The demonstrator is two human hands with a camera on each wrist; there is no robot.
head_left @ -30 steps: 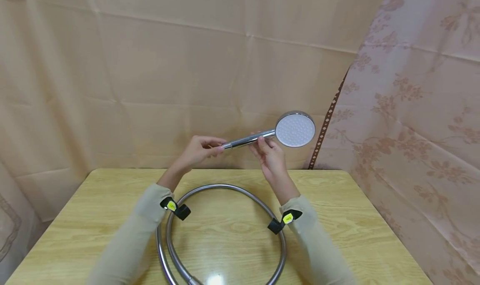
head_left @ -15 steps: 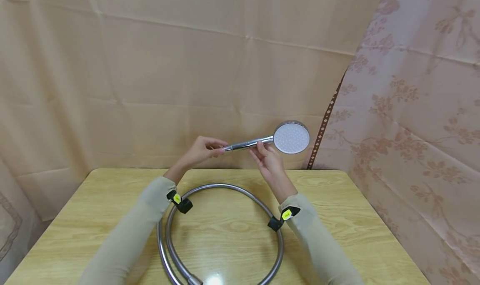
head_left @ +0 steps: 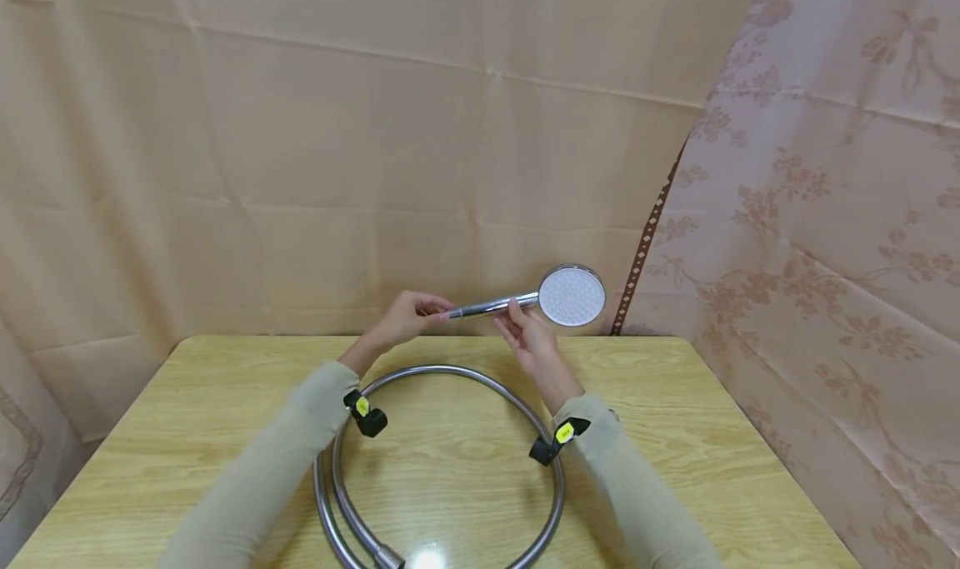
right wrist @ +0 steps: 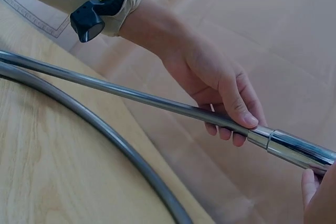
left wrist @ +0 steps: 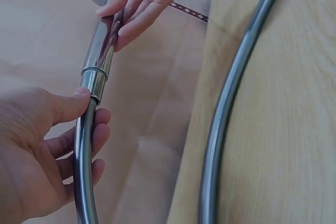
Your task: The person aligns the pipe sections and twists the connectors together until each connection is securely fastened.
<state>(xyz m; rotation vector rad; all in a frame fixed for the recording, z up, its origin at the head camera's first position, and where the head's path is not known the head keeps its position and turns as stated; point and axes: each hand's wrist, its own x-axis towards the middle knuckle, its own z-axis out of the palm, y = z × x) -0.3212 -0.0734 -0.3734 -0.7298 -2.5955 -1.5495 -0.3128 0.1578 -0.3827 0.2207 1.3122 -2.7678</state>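
Observation:
My right hand holds the chrome handle of a hand shower between thumb and fingers, its round white nozzle face turned toward the head camera. At the other end of the handle, my left hand pinches a grey metal shower hose just below its fitting. The left wrist view shows the hose's chrome connector up against the handle's lower end, in line with it. From the right wrist view, the left thumb lies along the hose right at that connector.
The rest of the hose lies in a large loop on the wooden table. Its loose end fitting is near the front edge. A beige curtain hangs behind, and a floral curtain on the right. Both wrists carry black cameras.
Both hands have come down, with the hand shower lowered toward the table and shifted a little left. Their holds on the handle and the hose look the same.

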